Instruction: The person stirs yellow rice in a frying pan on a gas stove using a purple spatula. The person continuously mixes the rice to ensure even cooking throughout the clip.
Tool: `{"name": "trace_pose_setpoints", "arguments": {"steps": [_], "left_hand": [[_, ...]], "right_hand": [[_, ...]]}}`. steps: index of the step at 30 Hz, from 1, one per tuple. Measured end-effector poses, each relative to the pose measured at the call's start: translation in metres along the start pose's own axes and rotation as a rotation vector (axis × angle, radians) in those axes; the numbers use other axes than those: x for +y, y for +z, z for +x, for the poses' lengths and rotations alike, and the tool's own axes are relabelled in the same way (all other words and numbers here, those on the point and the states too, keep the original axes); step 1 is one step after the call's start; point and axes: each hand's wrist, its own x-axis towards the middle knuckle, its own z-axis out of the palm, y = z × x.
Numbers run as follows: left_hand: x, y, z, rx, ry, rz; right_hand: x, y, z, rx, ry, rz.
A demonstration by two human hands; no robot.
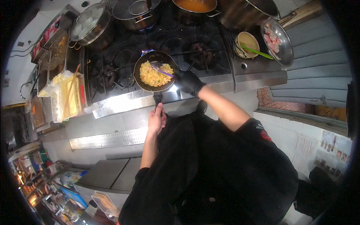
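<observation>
A dark frying pan (pixel 154 89) sits at the front of the gas range, a blue flame showing at its back edge. Yellow fried rice (pixel 153 78) with small orange and green bits lies in it. My bare left hand (pixel 156 119) is closed around the pan's black handle (pixel 157 98), thumb on top. At the pan's right side is my right hand (pixel 189 83) in a black glove, closed on a purple utensil (pixel 164 72) whose head is in the rice; the part inside the glove is hidden.
Behind stand a lidded steel pot (pixel 90 25), another lidded pot (pixel 135 17) over a flame and a pot of orange liquid (pixel 197 5). At right are a bowl (pixel 247 40) with a green utensil and a steel bowl (pixel 288 53) of pinkish pieces. Chopsticks (pixel 70 92) lie across a container at left.
</observation>
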Motion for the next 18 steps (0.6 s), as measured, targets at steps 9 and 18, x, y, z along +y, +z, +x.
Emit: {"name": "trace_pose_setpoints", "arguments": {"steps": [9, 18], "left_hand": [[-0.004, -0.003, 0.008, 0.0, 0.032, 0.019], [-0.002, -0.002, 0.008, 0.027, 0.013, 0.045]], "right_hand": [[0.0, -0.009, -0.042, 0.156, -0.279, -0.385], [-0.019, -0.02, -0.032, 0.108, -0.089, -0.177]]}}
